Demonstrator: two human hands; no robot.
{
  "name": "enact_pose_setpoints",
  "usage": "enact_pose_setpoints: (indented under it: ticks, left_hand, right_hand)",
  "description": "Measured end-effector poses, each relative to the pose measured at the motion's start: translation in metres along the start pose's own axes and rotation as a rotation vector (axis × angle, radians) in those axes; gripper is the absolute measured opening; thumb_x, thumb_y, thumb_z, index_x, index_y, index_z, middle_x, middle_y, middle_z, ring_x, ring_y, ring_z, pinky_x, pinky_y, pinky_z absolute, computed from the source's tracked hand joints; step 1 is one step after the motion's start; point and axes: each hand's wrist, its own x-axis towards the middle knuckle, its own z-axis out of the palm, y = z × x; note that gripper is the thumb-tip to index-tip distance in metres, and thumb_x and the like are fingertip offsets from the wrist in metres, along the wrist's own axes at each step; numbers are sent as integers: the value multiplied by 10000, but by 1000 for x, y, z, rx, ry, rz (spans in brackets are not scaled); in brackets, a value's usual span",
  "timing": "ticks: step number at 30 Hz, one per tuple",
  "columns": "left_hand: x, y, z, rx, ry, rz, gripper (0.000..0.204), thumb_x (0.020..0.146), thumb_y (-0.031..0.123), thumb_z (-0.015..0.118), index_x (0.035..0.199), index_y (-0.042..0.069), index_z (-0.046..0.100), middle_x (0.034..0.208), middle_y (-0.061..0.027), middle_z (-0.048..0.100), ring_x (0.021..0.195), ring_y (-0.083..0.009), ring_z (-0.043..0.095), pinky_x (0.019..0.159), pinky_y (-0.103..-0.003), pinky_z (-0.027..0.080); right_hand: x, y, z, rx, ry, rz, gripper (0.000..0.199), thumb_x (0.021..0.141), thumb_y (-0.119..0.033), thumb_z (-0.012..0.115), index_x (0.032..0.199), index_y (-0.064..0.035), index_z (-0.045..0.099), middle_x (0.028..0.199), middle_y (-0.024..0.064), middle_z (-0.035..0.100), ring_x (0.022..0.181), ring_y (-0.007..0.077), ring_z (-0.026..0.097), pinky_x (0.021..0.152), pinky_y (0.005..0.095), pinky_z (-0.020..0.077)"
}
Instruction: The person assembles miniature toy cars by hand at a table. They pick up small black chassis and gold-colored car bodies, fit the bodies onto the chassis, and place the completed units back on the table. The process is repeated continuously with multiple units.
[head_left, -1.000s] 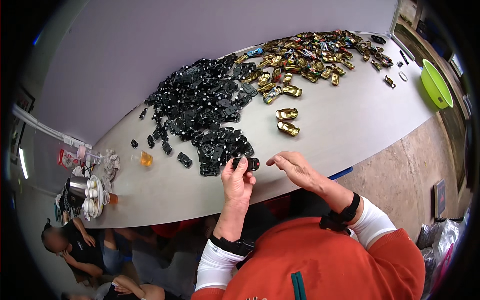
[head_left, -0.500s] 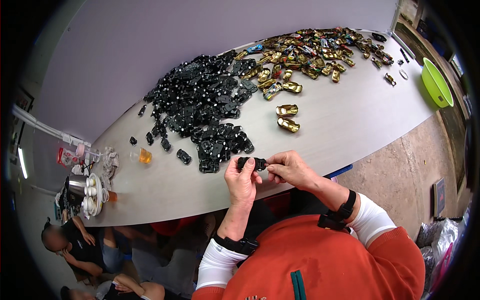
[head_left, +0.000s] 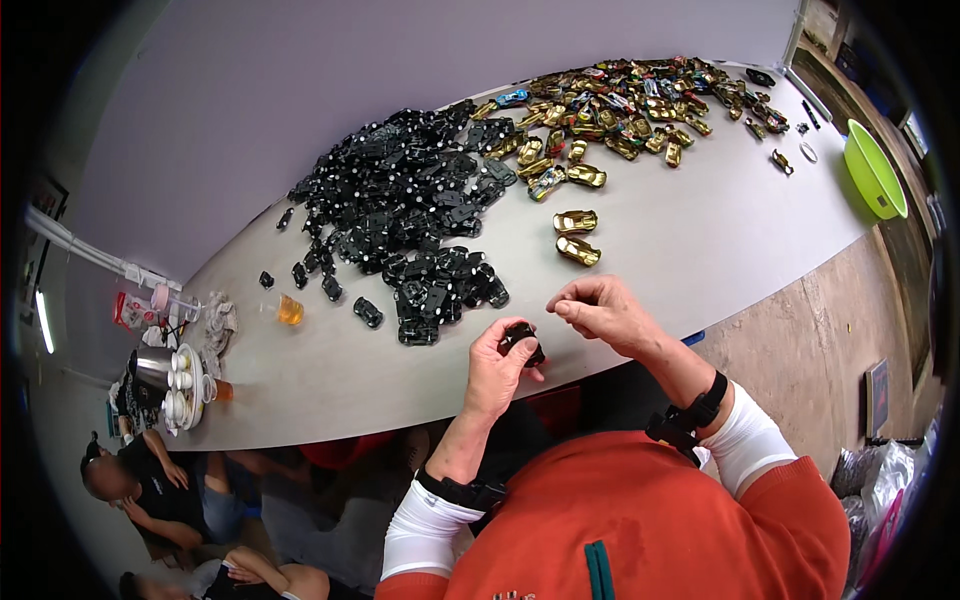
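My two hands at the near edge of a long grey table (head_left: 690,240), seen from above. My left hand (head_left: 492,375) holds a black toy-car chassis (head_left: 517,332) between thumb and fingers, the piece lying tilted in the grip and partly covered by the thumb. My right hand (head_left: 612,318) is just beside it, to the right and slightly farther off, not touching; its thumb and forefinger are drawn narrowly together, though I cannot tell whether anything small is pinched between them. Half a second ago my right fingertips met the chassis at its right end; since then they have parted from it, and my left hand has turned the piece from nearly level to a slant. I judge from this that the two-handed contact is broken for the moment and that my left grip alone supports the chassis. Beyond the left hand, to the far left, spreads a heap of black chassis (head_left: 400,200); at the far right is a pile of gold toy cars (head_left: 600,120), some with coloured bodies among them. Between that pile and my right hand, two gold cars (head_left: 577,250) lie close together, apart from the rest, unchanged in their places.
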Motion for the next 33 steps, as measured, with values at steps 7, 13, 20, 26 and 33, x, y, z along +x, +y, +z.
enact_pose_setpoints:
  ticks: [7, 13, 20, 26, 33]
  left_hand:
    - [-3, -3, -9, 286, -132, -129, 148, 800, 2, 616, 948, 1, 609, 691, -4, 577, 562, -47, 505, 436, -175, 369]
    - [-10, -1, 6, 402, -48, -67, 126, 804, 26, 621, 929, 11, 610, 662, 27, 545, 518, -21, 442, 445, -161, 344]
    - [-2, 12, -7, 115, -108, -207, 121, 850, 107, 585, 934, 22, 599, 666, 15, 542, 519, -38, 452, 419, -140, 292]
    - [-1, 6, -8, 85, -137, -233, 134, 840, 119, 609, 941, 31, 620, 682, 43, 537, 547, -15, 431, 477, -146, 351]
    - [-4, 3, -3, 133, -122, -143, 148, 834, 87, 601, 957, 6, 598, 675, 11, 538, 530, -38, 451, 448, -144, 324]
  right_hand:
    - [6, 6, 11, -314, -145, -109, 164, 774, -124, 651, 829, 31, 649, 694, 58, 631, 622, 91, 538, 561, 289, 445]
    - [-1, 0, 18, -768, -50, -437, 125, 800, -85, 604, 868, 12, 643, 667, 84, 607, 608, 160, 565, 580, 313, 456]
    - [-6, 6, 10, -380, -36, -157, 150, 833, -79, 571, 898, 40, 635, 659, 79, 603, 545, 131, 548, 509, 277, 447]
    - [-9, 3, 13, -238, -72, -59, 129, 818, -49, 581, 883, 47, 638, 666, 56, 612, 525, 74, 522, 469, 236, 425]
    - [-6, 9, 12, -174, -105, -83, 73, 811, -28, 579, 801, 29, 624, 605, 18, 553, 498, 62, 489, 435, 222, 385]
